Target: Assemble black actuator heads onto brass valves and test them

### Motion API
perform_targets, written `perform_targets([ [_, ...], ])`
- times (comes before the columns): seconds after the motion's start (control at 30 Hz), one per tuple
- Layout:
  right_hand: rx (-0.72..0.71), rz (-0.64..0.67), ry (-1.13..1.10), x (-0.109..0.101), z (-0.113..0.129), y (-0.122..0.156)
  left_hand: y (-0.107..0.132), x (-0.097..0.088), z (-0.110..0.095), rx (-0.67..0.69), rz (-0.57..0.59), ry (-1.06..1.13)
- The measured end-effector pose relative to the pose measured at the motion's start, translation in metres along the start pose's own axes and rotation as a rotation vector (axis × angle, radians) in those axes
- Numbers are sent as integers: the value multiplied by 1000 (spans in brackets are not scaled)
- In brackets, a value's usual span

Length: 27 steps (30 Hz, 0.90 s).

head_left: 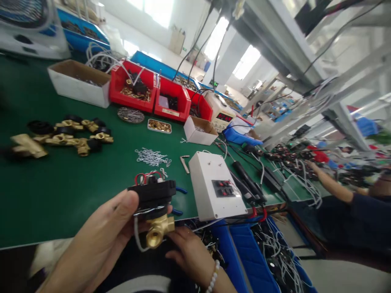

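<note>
My left hand (113,228) is closed around the black actuator housing of a motorized brass valve (159,226). Red wires and small parts show on top of the housing, and a grey cable loops down its side. Low on the right, my right hand (192,248) has its fingers closed at the valve's brass end, some of them hidden behind it. Blue-handled pliers (181,190) lie behind the valve, mostly covered. Wire clips (152,156) are heaped on the green bench (122,175), with an L-shaped metal tool (184,164) to their right.
Several brass valves (61,139) lie at left. Behind stand a white carton (79,87), red bins (132,87) and a power supply (221,114). A white switch box (214,187) sits at right. Blue crates (253,252) hold cabled parts below; another person's arm (332,185) reaches in.
</note>
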State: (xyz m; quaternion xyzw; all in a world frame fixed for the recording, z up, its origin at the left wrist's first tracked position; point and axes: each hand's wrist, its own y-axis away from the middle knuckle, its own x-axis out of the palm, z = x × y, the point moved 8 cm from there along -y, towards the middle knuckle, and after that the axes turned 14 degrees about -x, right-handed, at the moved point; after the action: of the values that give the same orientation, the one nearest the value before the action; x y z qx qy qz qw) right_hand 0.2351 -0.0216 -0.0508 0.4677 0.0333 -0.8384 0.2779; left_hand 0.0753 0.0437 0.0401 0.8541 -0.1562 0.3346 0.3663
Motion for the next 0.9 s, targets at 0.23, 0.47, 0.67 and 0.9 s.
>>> perform_targets([
  [0.23, 15, 31, -19, 14, -8, -4, 2, 5, -9, 81, -28, -64],
  [0.47, 54, 48, 32, 22, -22, -2, 2, 9, -11, 100, 51, -64],
  [0.67, 24, 50, 69, 27, -24, 0, 1, 7, -11, 117, 54, -82],
  [0.9, -68, 20, 70, 35, -19, -1, 3, -5, -8, 108, 6, -74],
])
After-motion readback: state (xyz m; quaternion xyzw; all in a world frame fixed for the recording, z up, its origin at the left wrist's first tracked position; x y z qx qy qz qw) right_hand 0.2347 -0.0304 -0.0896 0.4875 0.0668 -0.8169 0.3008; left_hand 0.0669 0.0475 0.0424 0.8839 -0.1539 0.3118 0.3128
